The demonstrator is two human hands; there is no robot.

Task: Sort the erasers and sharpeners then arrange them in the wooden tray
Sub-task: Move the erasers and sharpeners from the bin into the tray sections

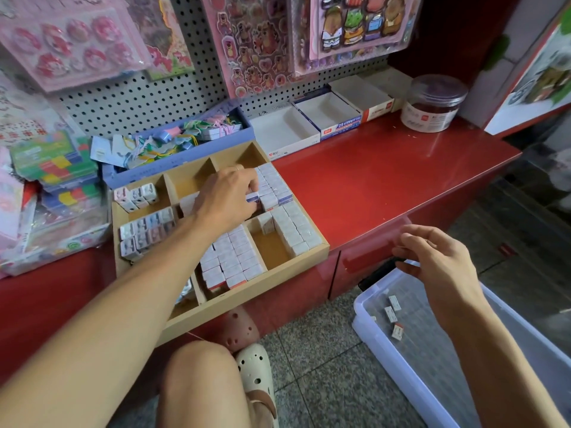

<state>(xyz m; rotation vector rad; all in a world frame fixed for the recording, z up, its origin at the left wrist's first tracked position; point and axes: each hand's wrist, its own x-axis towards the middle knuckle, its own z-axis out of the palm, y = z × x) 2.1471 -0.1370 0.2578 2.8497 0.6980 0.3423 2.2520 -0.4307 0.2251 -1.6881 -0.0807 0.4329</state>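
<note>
A wooden tray (pixel 312 253) with several compartments sits on the red counter, holding rows of small white boxed erasers (pixel 230 259) and patterned sharpeners (pixel 145 231). My left hand (pixel 227 196) reaches into a back compartment, fingers curled round a small boxed eraser (pixel 254 197) beside a stack of them. My right hand (pixel 438 264) hovers above a clear plastic bin (pixel 380 335) on the floor, fingers loosely spread and holding nothing. Three loose erasers (pixel 393 315) lie on the bin's bottom.
The red counter (pixel 386 180) extends to the right of the tray. Behind it stand empty white cardboard boxes (pixel 309 118), a lidded jar (pixel 434 103) and a purple box of tags (pixel 179 140). Sticker packs hang on the pegboard. Stationery packs pile up at left (pixel 55 186).
</note>
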